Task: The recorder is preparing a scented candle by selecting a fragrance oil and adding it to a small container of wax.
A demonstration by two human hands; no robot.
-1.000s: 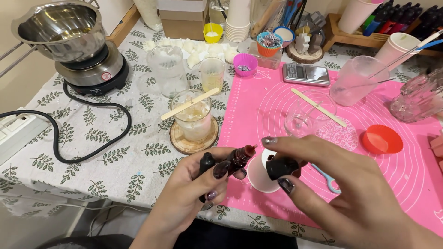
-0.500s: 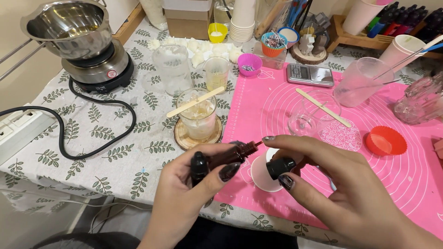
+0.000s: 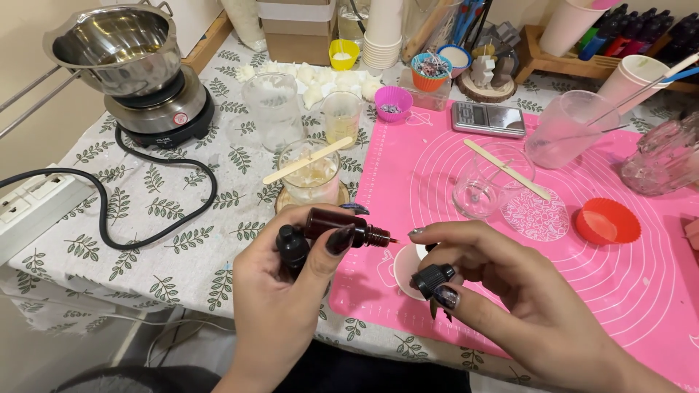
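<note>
The left hand (image 3: 287,291) is gripping a small dark amber glass dropper bottle (image 3: 342,227) between thumb and fingers, closed firmly around its body. The bottle is lying nearly horizontal, its narrow nozzle pointing right toward the other hand. A second small black-capped bottle (image 3: 293,246) is also sitting in the same hand, tucked lower against the palm, just left of the first.

The right hand (image 3: 510,295) is pinching a small black screw cap (image 3: 435,276) between thumb and fingertip, closed on it. The cap is sitting just below and to the right of the nozzle, apart from it.

Both hands are hovering over the near edge of a pink silicone mat (image 3: 641,291) on the desk (image 3: 182,255). A small white cup (image 3: 406,269) is standing on the mat directly beneath the nozzle, partly hidden by the right hand's fingers.

Behind the left hand, a clear glass jar with a wooden stick across its rim (image 3: 309,175) is resting on a round coaster. A red silicone cup (image 3: 608,220) is sitting further right on the mat.
</note>
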